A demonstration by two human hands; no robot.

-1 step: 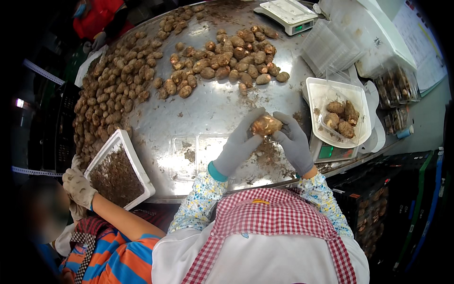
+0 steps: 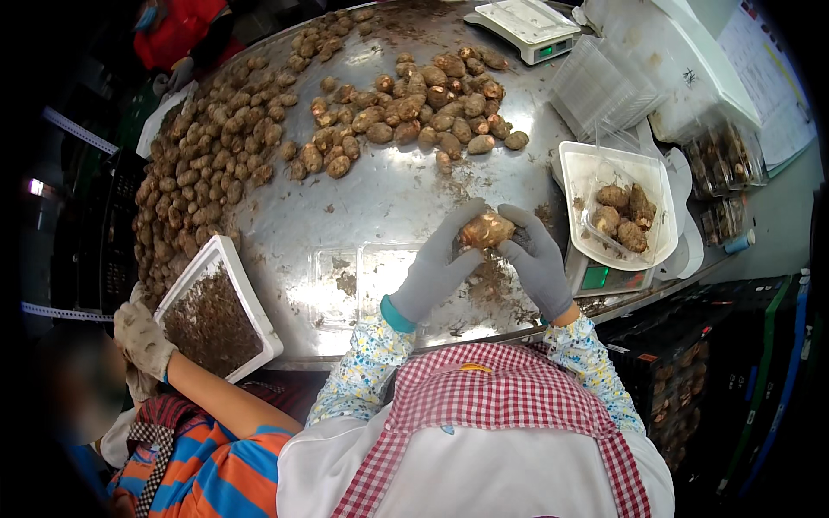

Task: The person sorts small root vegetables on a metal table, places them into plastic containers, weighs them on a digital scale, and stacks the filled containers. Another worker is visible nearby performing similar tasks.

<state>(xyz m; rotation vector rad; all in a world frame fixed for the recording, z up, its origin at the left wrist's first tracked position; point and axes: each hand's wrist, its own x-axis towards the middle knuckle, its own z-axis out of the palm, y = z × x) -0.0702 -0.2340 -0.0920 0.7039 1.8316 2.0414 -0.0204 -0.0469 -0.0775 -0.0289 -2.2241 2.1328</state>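
Between my two grey-gloved hands a brown taro (image 2: 485, 230) is held up over the metal table, a pale patch showing on its skin. My left hand (image 2: 439, 263) closes on its left side with thumb and fingers. Against its right end press the fingers of my right hand (image 2: 537, 259). To the right, several taros (image 2: 623, 216) lie in a clear plastic box (image 2: 596, 237) set in a white tray (image 2: 574, 164) on a scale (image 2: 609, 278). Beyond my hands a pile of taros (image 2: 414, 104) covers part of the table.
Clear boxes (image 2: 345, 285) lie left of my hands; more are stacked (image 2: 596, 86) at the back right, near a second scale (image 2: 527, 30). A co-worker's gloved hand (image 2: 142, 337) is beside a white foam box (image 2: 268, 341) of dirt. Dark crates (image 2: 665, 345) stand right.
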